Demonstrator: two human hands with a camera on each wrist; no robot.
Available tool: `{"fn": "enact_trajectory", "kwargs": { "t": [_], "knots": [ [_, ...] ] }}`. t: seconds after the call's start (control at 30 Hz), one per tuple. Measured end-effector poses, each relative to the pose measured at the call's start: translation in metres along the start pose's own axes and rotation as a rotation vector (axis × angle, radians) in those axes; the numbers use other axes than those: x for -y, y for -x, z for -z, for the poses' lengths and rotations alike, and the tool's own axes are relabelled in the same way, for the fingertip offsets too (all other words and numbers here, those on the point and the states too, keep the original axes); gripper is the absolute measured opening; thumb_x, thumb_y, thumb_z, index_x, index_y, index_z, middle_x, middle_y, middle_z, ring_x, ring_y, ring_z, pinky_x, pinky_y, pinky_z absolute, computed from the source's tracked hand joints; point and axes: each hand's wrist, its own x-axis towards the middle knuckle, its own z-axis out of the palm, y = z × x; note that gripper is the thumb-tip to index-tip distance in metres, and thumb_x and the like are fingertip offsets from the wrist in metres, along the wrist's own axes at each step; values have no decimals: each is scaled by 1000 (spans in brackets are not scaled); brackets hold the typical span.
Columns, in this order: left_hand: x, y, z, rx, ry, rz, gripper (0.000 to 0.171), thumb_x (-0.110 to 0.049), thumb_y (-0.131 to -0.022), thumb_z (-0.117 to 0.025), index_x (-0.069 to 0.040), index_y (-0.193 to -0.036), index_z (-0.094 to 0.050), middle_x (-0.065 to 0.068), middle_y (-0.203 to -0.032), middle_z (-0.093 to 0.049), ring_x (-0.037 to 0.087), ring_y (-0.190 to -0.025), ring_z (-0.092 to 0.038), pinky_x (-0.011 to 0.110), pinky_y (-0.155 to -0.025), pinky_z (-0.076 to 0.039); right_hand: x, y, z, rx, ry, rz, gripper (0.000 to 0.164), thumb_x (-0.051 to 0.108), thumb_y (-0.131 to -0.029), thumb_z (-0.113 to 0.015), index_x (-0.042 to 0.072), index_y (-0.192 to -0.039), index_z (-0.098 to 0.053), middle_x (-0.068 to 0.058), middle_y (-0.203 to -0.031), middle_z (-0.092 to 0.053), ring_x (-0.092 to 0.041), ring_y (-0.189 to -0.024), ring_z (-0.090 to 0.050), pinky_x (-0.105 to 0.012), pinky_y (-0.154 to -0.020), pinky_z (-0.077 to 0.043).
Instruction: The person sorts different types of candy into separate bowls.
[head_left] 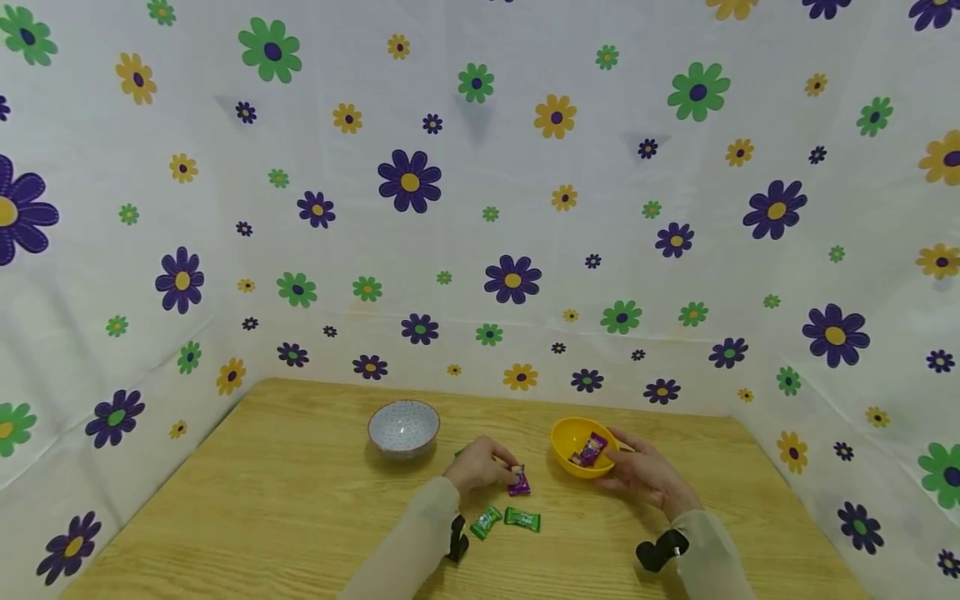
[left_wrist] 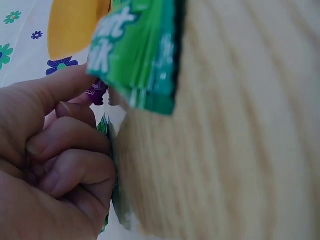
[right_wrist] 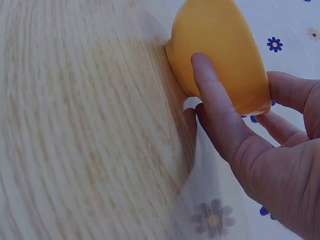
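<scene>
My left hand [head_left: 504, 467] rests on the wooden table [head_left: 285, 500] with its fingers curled, and thumb and forefinger pinch a purple wrapped candy [head_left: 519, 482]. In the left wrist view that purple candy [left_wrist: 97, 92] shows just past the forefinger. My right hand [head_left: 621, 463] grips a yellow bowl [head_left: 572, 442] by its side and tilts it toward the left hand. A purple candy [head_left: 591, 450] lies inside it. The right wrist view shows my thumb [right_wrist: 215, 95] pressed against the yellow bowl [right_wrist: 220, 45].
Two green wrapped candies [head_left: 486, 522] [head_left: 522, 519] lie on the table near my left wrist; one green candy [left_wrist: 137, 55] fills the left wrist view. A grey patterned bowl [head_left: 403, 427] stands to the left. Flowered sheets [head_left: 480, 208] wall in the table on three sides.
</scene>
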Motion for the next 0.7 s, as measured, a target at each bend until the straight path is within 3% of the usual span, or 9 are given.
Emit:
{"fn": "enact_trajectory", "kwargs": {
  "t": [0.2,0.33,0.47,0.7],
  "knots": [
    [2,2,-2,19,11,6,20,-10,-80,-80,-8,-100,-76,6,-101,-68,17,-83,-55,31,-69,-46,-3,1,0,-10,13,-5,60,8,-102,-48,9,-156,-21,-32,-153,-26,-44,-127,-51,-47,-90,-54],
    [2,5,-1,28,1,5,20,-17,-82,-79,-11,-102,-76,7,-108,-68,21,-94,-59,40,-81,-51,-4,1,0,-9,11,-5,60,9,-102,-49,9,-156,-22,-32,-153,-26,-41,-124,-54,-46,-90,-54],
    [0,6,-2,20,-11,-12,20,-20,-81,-81,-12,-99,-77,8,-112,-69,29,-106,-59,51,-93,-48,-4,0,0,5,8,0,60,9,-102,-49,10,-156,-22,-32,-154,-26,-41,-124,-55,-45,-89,-55],
    [-3,3,-4,12,-56,-38,19,-16,-80,-81,-10,-97,-78,7,-106,-70,27,-102,-60,51,-94,-48,0,-1,2,25,9,4,59,9,-103,-46,10,-157,-20,-31,-155,-22,-41,-126,-52,-45,-90,-54]
  ]
}}
